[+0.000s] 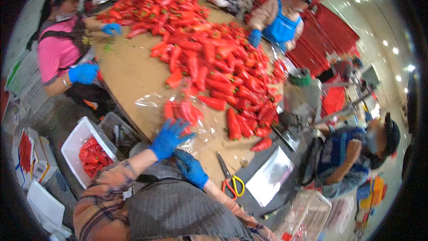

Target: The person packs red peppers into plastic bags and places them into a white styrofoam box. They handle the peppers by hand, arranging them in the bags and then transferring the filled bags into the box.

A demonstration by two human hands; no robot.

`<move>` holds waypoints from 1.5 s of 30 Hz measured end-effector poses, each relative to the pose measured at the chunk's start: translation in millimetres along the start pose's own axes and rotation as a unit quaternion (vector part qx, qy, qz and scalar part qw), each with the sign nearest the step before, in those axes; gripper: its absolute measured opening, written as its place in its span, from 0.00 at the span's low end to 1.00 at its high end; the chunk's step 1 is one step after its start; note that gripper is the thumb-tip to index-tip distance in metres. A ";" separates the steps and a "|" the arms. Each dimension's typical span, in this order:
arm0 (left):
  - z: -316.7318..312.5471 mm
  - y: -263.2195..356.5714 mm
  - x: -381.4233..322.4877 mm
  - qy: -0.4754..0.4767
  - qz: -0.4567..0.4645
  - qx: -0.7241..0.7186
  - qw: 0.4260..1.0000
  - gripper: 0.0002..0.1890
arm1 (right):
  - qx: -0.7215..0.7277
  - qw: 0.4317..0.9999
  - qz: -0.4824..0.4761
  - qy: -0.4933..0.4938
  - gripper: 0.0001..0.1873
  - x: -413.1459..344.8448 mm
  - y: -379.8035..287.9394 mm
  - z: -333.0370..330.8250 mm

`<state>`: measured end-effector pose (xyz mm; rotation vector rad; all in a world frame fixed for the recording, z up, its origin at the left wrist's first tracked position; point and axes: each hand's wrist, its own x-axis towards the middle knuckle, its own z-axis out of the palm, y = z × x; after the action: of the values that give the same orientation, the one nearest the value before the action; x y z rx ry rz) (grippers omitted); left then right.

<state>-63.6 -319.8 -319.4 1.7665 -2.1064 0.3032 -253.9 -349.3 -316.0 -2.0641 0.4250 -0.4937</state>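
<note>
My left hand, in a blue glove, lies with spread fingers on the near side of a clear plastic bag with red peppers in it. My right hand, also gloved in blue, is beside it at the table's near edge. Its fingers are by the bag's near end, and whether they grip the film cannot be told. To the right of my hands lie scissors with one red and one yellow handle. Beyond the bag a large heap of red peppers covers much of the brown tabletop.
A stack of shiny plastic sheets lies at right. One loose pepper sits near it. At left a white bin holds red peppers. Co-workers stand around the table, one with a blue glove at left. A slatted crate stands lower right.
</note>
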 end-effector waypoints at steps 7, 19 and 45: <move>-34.9 -15.3 65.0 0.067 -0.180 -0.256 0.947 0.15 | -0.169 0.929 -0.049 0.326 0.31 10.2 -33.2 -66.9; -133.5 30.3 76.6 0.064 -0.169 -0.496 0.849 0.13 | -0.035 0.979 -0.003 0.203 0.51 30.7 -46.4 -88.4; 57.0 -108.6 -17.6 0.109 -0.385 0.014 0.916 0.18 | 0.234 0.969 0.079 -0.002 0.13 22.4 -62.8 -46.3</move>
<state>37.0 -347.1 -386.4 2.2842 -1.1280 0.2812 -251.4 -362.1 -235.8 -1.5630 0.4197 -0.4436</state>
